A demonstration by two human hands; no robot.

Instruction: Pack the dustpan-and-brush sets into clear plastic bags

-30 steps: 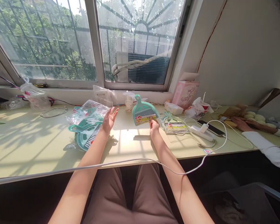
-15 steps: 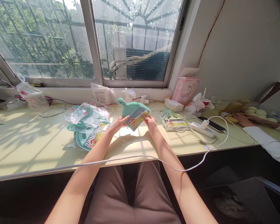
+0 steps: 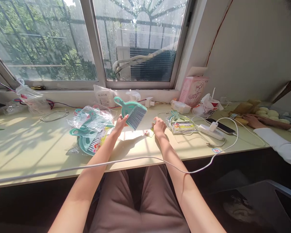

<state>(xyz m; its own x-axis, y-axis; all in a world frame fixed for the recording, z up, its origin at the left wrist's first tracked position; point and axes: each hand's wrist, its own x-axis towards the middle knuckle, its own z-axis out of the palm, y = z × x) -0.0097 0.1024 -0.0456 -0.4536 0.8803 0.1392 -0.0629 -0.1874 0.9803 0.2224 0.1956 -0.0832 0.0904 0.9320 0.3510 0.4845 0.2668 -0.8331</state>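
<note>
My left hand (image 3: 120, 123) is closed on a teal mini dustpan with a grey brush (image 3: 131, 112), held tilted above the desk. My right hand (image 3: 159, 126) is closed around a small paper label (image 3: 149, 132) that is off the brush set, low over the desk. Left of my hands lies a pile of teal dustpan sets in clear plastic bags (image 3: 92, 129). To the right lies another labelled teal set (image 3: 181, 124).
A white cable (image 3: 135, 160) runs across the desk's front edge (image 3: 38, 174). A power strip (image 3: 210, 133), a phone (image 3: 220, 126) and a pink box (image 3: 194, 90) are at the right. Another person's hand (image 3: 252, 121) and white sleeve (image 3: 276, 147) rest at the far right.
My left hand came in and took hold of the dustpan set. The label that was on the brush has come off in my right hand, which moved down and right.
</note>
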